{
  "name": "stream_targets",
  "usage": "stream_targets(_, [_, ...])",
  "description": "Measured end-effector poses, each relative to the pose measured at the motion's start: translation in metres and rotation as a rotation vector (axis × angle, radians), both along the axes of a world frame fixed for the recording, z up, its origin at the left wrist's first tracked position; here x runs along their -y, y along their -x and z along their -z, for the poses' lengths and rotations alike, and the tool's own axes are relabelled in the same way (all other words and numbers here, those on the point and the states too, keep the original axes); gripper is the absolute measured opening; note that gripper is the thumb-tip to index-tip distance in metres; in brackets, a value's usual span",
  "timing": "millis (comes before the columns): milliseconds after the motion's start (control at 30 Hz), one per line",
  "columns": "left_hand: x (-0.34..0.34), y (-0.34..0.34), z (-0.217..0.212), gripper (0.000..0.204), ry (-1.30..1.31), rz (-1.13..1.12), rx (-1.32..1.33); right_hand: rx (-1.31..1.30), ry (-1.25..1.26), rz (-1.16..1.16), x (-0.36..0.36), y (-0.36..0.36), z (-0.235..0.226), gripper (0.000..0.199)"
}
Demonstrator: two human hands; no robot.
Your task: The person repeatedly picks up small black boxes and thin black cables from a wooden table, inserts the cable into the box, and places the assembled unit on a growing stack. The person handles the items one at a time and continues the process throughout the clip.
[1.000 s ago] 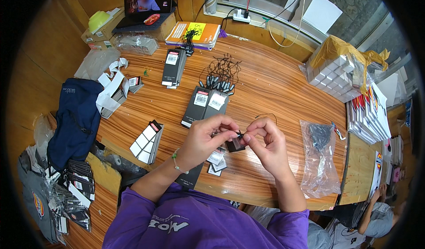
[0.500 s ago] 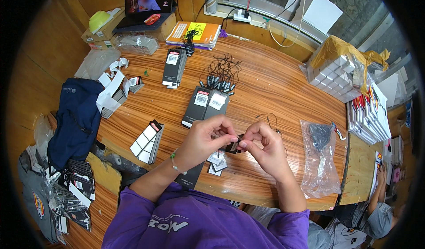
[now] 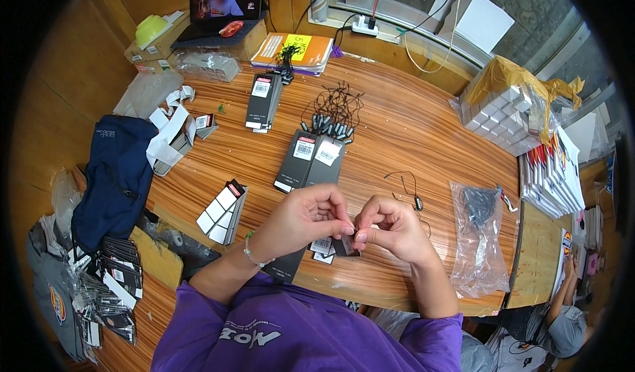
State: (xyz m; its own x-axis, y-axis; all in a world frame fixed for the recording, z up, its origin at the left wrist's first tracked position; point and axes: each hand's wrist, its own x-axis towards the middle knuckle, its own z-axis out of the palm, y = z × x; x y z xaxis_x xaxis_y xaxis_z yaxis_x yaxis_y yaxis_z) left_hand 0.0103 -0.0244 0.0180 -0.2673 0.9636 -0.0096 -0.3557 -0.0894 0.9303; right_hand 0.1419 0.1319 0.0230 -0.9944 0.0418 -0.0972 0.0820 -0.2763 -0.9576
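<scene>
My left hand [image 3: 314, 216] and my right hand [image 3: 390, 230] meet over the near middle of the table, thumb and forefinger of each pinched together. Between and just below the fingertips is a small dark tag [image 3: 346, 247]; the fingers hide its upper part. Small white-labelled tags [image 3: 322, 246] lie under my left fingertips. A long black hang tag [image 3: 288, 265] is partly covered by my left wrist. Beyond the hands are stacks of black hang tags [image 3: 294, 162] with a bunch of black strings [image 3: 334, 107] at their top. A loose black string [image 3: 418, 203] lies beside my right hand.
A fan of white-and-black tags [image 3: 223, 212] lies left, near a navy bag [image 3: 114, 180]. To the right are a clear plastic bag [image 3: 477, 259], taped white boxes [image 3: 501, 111] and a stack of packets [image 3: 550, 177]. A laptop [image 3: 225, 5] stands at the back left; another person's arm [image 3: 561, 292] shows far right.
Both hands have shifted slightly toward me, still pinched together. The small dark tag has turned and dropped a little below the fingertips. More of the loose string's dark end shows.
</scene>
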Motion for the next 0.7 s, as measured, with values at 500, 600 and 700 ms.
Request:
stream_targets(500, [-0.017,-0.014,0.011,0.025,-0.158,-0.166,0.014,-0.098,0.017,0.202,-0.002,0.003,0.008,0.011])
stream_targets(600, [-0.023,-0.017,0.009,0.036,-0.142,-0.143,0.075,-0.126,0.146,0.298,-0.005,0.005,0.016,0.010])
stream_targets(700, [-0.030,-0.017,0.027,0.034,-0.098,-0.159,0.023,-0.132,0.374,0.375,-0.008,0.010,0.018,0.009])
